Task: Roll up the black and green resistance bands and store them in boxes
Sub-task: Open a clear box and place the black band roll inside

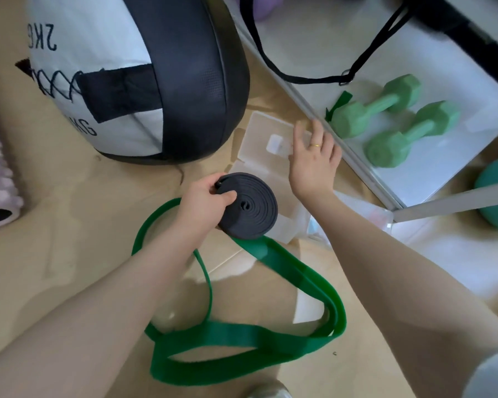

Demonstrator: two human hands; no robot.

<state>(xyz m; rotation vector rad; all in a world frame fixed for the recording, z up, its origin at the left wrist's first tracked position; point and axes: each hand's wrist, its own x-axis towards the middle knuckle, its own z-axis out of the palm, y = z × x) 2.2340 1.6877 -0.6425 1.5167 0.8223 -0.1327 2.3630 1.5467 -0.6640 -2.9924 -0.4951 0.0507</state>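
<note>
The left hand [206,198] pinches the rolled black band [249,209] at the coil's nine o'clock edge, thumb across the top face and fingers curled under, holding it just above the floor; the coil looks tight, with its loose tail tucked near the thumb. The right hand [314,156] is spread, fingers straight, reaching onto the clear plastic box [259,133] that lies at twelve o'clock from the coil, beside the big black and white ball [144,76]; whether the fingers already touch the lid I cannot tell. The green band [242,331] lies unrolled in loose loops on the floor at six o'clock, one end passing under the coil.

The step in hand seems to be opening the box for the black roll; to do it well, keep the thumb pressed on the outer wrap so the coil does not spring apart; steady the box base while lifting the lid; lower the roll in flat, and release only once the walls hold it. Two green dumbbells [391,119] rest on the white shelf [443,81] at two o'clock.
</note>
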